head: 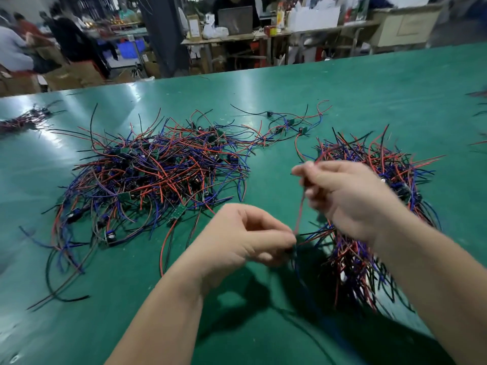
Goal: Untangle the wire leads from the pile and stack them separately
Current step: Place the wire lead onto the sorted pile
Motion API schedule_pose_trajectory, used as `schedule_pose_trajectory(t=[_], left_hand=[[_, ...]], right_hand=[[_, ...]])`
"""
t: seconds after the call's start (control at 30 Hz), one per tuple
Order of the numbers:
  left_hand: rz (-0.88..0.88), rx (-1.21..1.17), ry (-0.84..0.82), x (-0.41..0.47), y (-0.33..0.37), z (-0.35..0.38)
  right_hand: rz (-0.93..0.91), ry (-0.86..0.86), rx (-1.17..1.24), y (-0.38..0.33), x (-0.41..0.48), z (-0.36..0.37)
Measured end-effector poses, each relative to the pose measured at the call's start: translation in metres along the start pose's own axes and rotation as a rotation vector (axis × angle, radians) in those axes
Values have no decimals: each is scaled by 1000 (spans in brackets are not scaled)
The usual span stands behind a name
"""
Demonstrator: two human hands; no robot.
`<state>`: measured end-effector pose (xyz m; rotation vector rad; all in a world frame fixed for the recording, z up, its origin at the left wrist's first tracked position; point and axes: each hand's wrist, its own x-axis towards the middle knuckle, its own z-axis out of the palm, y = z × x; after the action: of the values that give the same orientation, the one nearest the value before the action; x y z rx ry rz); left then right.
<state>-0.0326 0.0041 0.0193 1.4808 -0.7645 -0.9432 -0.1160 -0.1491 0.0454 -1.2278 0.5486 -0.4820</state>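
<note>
Bench (pixel 369 88) splits the job: tangled pile (pixel 158 169) on your left, separated stack (pixel 350 259) on your right, probably so sorted leads don't re-snag. Both hands are raised over the gap between the heaps. Your right hand (pixel 342 191) is curled round the upper run of one red lead (pixel 300 206). Your left hand (pixel 245 233) pinches its lower end, fingers tight. You hold it taut between them, likely to straighten it before stacking. Blur hides what else trails from the left pinch.
</note>
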Motion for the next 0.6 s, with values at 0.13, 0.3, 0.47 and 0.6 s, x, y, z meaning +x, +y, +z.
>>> schedule_pose_trajectory(t=[0.13,0.3,0.47,0.6], left_hand=[[-68,45,-145,-4,-3,9],[-53,74,-84,0,-3,11],[-38,-27,65,6,-3,8],[13,-115,156,8,-4,5]], right_hand=[[-51,87,96,-14,8,-22],[-129,48,91,-6,9,-20],[-248,3,231,-9,5,-22],[-259,-18,266,-14,2,-31]])
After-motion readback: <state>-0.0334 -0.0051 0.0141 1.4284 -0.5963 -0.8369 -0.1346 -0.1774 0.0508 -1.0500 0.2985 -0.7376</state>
